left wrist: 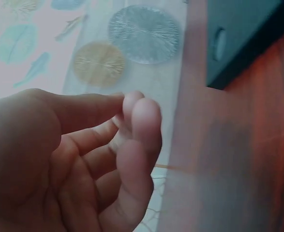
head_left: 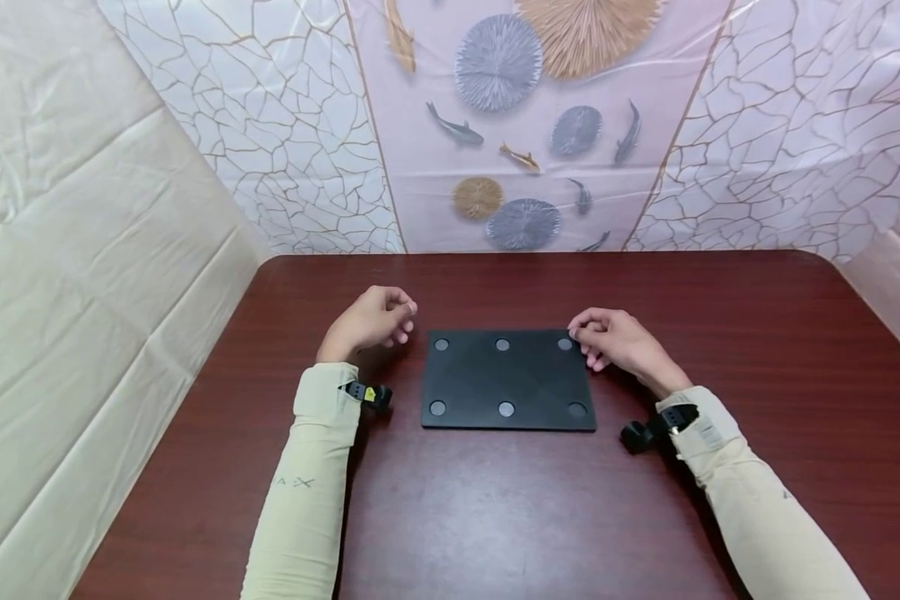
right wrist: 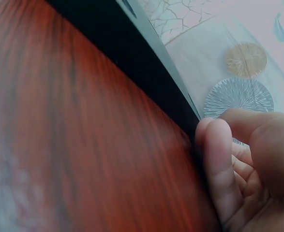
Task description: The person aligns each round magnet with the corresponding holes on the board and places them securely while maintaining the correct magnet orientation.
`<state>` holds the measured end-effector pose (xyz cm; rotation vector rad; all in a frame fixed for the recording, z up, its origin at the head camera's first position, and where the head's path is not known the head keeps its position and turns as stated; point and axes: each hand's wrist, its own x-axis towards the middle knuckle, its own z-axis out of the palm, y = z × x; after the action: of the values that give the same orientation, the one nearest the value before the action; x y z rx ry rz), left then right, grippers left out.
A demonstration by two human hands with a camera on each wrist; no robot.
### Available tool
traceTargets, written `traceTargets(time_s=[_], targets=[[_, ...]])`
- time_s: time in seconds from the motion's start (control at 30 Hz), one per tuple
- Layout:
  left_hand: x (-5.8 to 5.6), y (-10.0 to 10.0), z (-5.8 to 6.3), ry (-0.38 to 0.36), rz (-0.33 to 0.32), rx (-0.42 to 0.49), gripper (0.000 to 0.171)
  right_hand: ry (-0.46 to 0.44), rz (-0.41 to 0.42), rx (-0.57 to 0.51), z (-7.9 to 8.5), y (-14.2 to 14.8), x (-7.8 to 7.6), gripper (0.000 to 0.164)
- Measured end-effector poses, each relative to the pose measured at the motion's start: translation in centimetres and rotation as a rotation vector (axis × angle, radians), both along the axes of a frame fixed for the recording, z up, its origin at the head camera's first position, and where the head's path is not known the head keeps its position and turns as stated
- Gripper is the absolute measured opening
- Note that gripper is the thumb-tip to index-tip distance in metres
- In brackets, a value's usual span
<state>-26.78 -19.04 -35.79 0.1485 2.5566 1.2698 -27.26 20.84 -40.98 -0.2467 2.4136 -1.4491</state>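
Observation:
A flat black rectangular board (head_left: 507, 379) with several round grey discs set in two rows lies on the table. My left hand (head_left: 375, 319) is off the board's far left corner, apart from it. In the left wrist view its fingers curl loosely towards the thumb, and nothing shows between them. At the far right corner of the board is my right hand (head_left: 617, 340), thumb and forefinger close together. The right wrist view puts its fingertips (right wrist: 218, 140) beside the end of the board's edge (right wrist: 146, 63); whether they touch it is unclear.
The dark red-brown wooden table (head_left: 495, 508) has rounded far corners. Behind it hangs a patterned sheet (head_left: 525, 125) with fish and round leaf shapes. A pale cloth (head_left: 105, 250) covers the left side. Each wrist wears a strapped black camera (head_left: 377, 397).

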Motion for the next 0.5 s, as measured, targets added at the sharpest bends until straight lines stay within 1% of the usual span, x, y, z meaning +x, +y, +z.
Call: traceTargets(time_s=[0.13,0.3,0.4,0.5], targets=[[0.2,-0.3,0.8,0.003,-0.029,-0.022,0.033,0.003,0.0,0.014,0.2,0.0,0.1,0.028],[0.6,-1.2,1.7,0.049,-0.06,-0.062,0.032,0.024,-0.005,0.028,0.2,-0.1,0.2,0.026],[0.8,-1.7,1.8,0.088,-0.06,-0.059,0.029,0.022,0.001,0.029,0.0,-0.1,0.5,0.027],[0.8,-2.2,2.1,0.12,-0.041,-0.04,0.025,0.02,0.004,0.045,0.2,0.0,0.5,0.028]])
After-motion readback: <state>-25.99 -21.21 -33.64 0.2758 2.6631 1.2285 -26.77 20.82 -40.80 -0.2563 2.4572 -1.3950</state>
